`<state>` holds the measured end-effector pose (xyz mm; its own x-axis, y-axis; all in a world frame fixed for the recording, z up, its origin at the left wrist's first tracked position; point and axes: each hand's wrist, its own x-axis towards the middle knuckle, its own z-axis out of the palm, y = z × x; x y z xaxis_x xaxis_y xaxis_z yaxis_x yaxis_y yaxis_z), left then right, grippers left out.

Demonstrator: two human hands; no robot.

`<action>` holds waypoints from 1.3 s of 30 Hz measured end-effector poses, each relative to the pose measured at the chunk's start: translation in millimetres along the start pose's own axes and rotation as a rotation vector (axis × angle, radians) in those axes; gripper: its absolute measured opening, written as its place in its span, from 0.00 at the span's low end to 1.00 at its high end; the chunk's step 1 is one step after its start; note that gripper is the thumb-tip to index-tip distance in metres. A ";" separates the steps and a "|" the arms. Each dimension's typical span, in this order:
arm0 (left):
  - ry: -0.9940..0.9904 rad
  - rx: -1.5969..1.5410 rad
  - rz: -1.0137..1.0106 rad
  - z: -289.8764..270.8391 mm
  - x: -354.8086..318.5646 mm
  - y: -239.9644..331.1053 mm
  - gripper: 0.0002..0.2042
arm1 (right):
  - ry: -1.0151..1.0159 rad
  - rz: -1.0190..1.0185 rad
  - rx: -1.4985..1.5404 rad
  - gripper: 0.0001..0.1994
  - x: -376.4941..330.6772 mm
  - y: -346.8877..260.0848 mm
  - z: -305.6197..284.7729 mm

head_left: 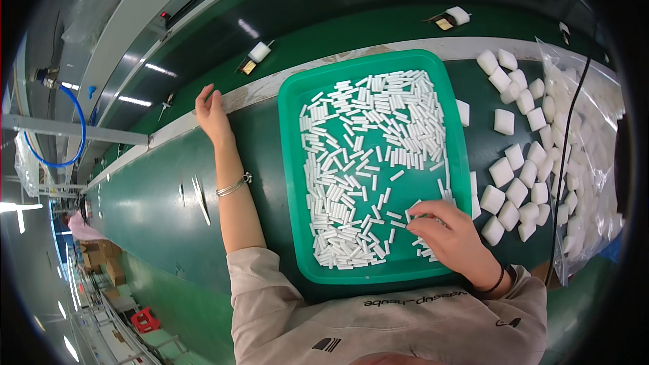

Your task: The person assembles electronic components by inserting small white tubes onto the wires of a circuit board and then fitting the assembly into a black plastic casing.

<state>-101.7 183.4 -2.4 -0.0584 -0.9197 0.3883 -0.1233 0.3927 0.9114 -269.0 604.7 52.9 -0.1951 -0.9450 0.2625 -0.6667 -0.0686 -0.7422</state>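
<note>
A green plastic tray point(291, 182) lies before me, holding a great many short white sticks point(341, 220). My right hand point(446, 233) is over the tray's near right part, thumb and forefinger pinched on one small white stick point(408, 216). Left of the tray, my left hand point(213, 118) is stretched out at the pale rail point(247, 96) beside the green conveyor belt point(203, 80). Its fingers are apart and I see nothing in them. On the belt ahead sits a small part with a white block point(259, 52), a yellow piece and dark leads.
Metal tweezers point(201, 199) lie on the dark green table left of my forearm. Right of the tray are loose white cushion-shaped blocks point(517, 192) and a clear plastic bag point(588, 162) of more. Another part with a white block point(458, 15) lies on the belt. A dark cable crosses the bag.
</note>
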 end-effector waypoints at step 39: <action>-0.200 1.576 0.339 -65.8 108.7 -16.3 0.18 | 0.130 0.038 0.081 0.06 2.4 3.3 3.3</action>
<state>-40.8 76.7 33.9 -0.3979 -0.8287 0.3937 -0.9089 0.2975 -0.2923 -269.3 601.2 49.1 -0.3142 -0.8984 0.3069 -0.5975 -0.0641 -0.7993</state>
